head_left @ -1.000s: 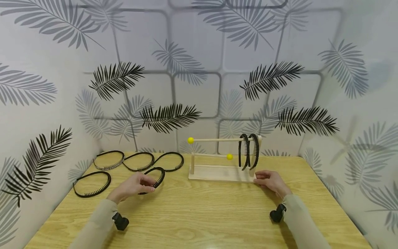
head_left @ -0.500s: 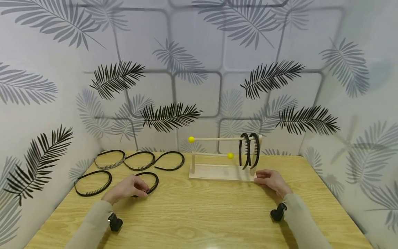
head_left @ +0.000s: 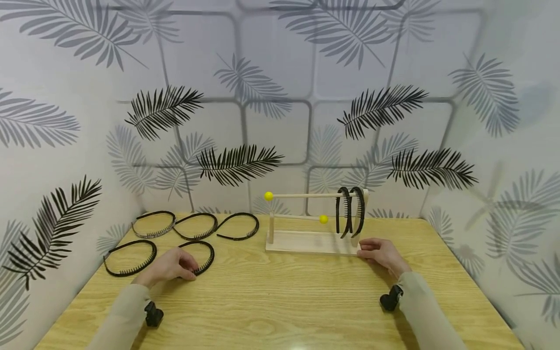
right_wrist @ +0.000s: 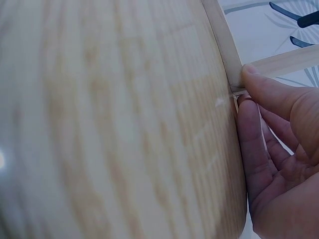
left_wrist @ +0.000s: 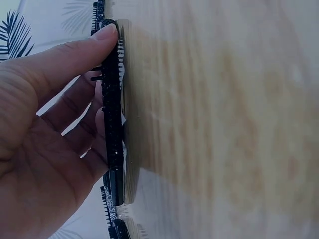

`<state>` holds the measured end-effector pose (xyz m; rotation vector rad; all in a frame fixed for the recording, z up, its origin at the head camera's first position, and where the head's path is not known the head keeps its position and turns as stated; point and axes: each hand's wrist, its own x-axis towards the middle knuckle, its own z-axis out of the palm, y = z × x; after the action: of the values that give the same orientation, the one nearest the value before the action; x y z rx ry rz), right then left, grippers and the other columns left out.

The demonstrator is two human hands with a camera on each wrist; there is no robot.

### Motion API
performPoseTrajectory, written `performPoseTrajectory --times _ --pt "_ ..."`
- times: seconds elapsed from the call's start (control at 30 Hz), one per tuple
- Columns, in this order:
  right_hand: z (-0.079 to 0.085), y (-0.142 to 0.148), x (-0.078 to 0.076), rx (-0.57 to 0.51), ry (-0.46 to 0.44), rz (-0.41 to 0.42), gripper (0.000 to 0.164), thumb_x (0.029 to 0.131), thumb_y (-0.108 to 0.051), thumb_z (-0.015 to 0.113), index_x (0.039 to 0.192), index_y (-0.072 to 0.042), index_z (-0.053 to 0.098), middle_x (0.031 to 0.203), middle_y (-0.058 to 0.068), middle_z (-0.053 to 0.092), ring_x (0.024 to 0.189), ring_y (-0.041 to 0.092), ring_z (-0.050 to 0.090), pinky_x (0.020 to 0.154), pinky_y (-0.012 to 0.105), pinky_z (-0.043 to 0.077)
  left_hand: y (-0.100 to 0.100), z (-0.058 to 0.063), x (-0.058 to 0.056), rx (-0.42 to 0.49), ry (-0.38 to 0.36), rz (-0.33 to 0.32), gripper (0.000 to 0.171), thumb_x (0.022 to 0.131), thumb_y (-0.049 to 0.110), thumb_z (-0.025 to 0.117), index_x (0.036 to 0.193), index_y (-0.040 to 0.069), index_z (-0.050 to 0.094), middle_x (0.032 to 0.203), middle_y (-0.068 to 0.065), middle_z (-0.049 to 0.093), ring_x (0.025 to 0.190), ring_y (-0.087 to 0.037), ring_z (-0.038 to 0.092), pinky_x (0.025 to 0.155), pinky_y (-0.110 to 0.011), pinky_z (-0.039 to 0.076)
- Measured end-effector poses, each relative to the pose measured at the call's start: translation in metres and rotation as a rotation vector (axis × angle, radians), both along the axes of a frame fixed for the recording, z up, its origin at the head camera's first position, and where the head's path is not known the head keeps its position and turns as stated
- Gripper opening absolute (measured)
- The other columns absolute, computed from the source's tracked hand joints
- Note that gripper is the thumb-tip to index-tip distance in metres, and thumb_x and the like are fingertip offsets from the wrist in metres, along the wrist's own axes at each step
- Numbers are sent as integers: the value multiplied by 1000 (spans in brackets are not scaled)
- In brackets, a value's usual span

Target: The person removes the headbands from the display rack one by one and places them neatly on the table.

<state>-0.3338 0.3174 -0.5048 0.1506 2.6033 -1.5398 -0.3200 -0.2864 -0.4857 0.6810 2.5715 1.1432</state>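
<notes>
My left hand [head_left: 168, 267] pinches the near edge of a black toothed headband [head_left: 212, 256], low over the table at the left. In the left wrist view the thumb presses on the dark glittery band [left_wrist: 113, 119], with fingers behind it. My right hand [head_left: 384, 254] holds the near right corner of a wooden display stand [head_left: 306, 249] between thumb and fingers. In the right wrist view the thumb lies on the corner of the base [right_wrist: 224, 45]. Two black headbands [head_left: 362, 214] hang at the right end of the stand's upper rod [head_left: 302, 196].
Behind the left hand, a row of headbands [head_left: 238, 238] lies on the wooden table [head_left: 280, 301]. Another headband [head_left: 154, 253] lies to its left. Yellow balls [head_left: 269, 196] cap the stand's rods. A patterned backdrop [head_left: 280, 131] encloses the table's back and sides.
My left hand has moved left and slightly down with the headband, which has turned flatter toward the table. My right hand stays at the stand's corner.
</notes>
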Motion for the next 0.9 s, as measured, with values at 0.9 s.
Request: performPoseTrajectory --times 0.9 --pt "1 0 0 -13 -5 4 53 89 -17 74 134 4 55 122 19 65 87 7 64 72 24 55 -14 0 5 -11 -2 30 21 80 10 80 97 0 74 94 -10 71 78 -10 61 67 -23 51"
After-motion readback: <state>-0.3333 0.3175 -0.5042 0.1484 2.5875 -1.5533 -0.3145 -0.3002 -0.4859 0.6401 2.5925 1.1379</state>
